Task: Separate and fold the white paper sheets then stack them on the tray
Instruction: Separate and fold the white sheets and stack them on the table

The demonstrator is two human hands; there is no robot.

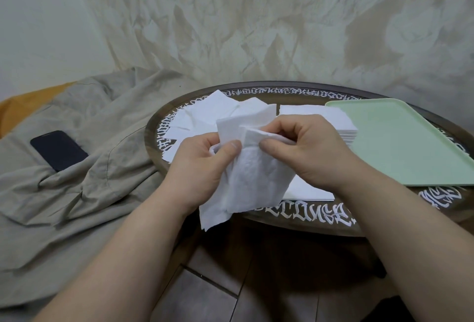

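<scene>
Bed (77,188): covered in rumpled grey-beige cloth, left of the table, its folds running up against the table's left rim.

Table (302,215): round, dark, white lettering around the rim; patterned wall close behind it. The near rim lies bare below the hands; the centre and right side are taken up.

Tray (400,142): pale green, rectangular, on the table's right side, its near-right corner running out of view. Its surface is bare; its left edge touches a neat stack.

Neat stack of white sheets (333,119): squared, flat, just beyond the right hand, against the tray's left edge.

Loose heap of white sheets (205,114): scattered at mixed angles over the far-left part of the table, behind the left hand.

Flat white sheet (307,190): on the table under the right wrist.

Held white paper sheets (256,175): 2 or more thin layers above the table's near-centre, long axis roughly upright, lower corner hanging past the near rim.

Left hand (205,167): fingers curled, thumb pinching the left layer.

Right hand (307,149): fingers curled, thumb and fingertips pinching the right layer's top edge.

Phone (59,149): dark, lying on the bed, well apart from the table.
</scene>
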